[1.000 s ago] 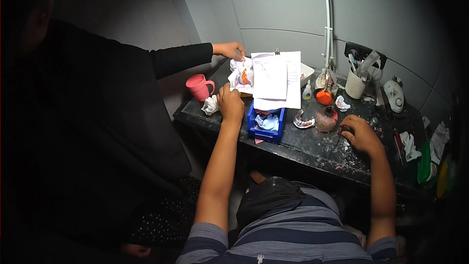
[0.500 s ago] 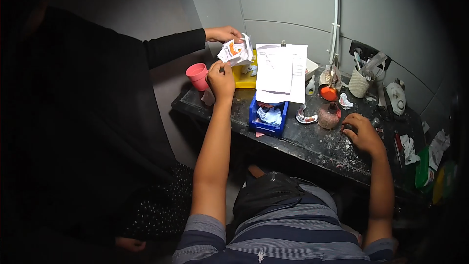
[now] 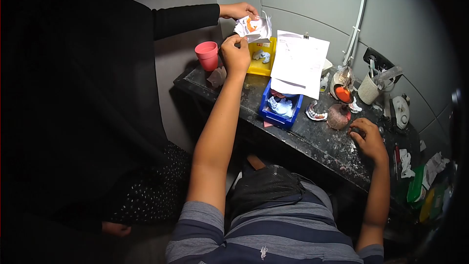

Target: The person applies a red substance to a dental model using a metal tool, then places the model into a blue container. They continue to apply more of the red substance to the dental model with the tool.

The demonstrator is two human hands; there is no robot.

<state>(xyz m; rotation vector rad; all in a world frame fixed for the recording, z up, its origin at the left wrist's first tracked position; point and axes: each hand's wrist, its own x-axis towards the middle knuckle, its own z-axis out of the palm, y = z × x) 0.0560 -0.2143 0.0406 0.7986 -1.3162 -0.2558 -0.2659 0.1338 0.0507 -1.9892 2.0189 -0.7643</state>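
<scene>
My left hand (image 3: 235, 54) is raised over the bench's left end, fingers pinched on the lower edge of a crumpled white paper wrap (image 3: 255, 28) with something orange inside. Another person's hand (image 3: 239, 10), in a black sleeve, holds the same wrap from above. My right hand (image 3: 369, 139) rests on the dark speckled bench (image 3: 317, 139), fingers curled around a thin tool that barely shows. Just beyond that hand are a round pinkish bowl (image 3: 338, 116) and a dental cast (image 3: 316, 113).
A pink cup (image 3: 207, 55) stands at the bench's left corner, beside a yellow bin (image 3: 262, 61). Clipped papers (image 3: 300, 63) lean over a blue bin (image 3: 281, 107). A dish of orange material (image 3: 343, 94), a tool holder (image 3: 370, 88) and clutter fill the right. The person in black stands at the left.
The wrap has been lifted off the bench, from beside the clipped papers, to above the yellow bin, with both the other person's hand and my left hand following it. My right hand stayed put.
</scene>
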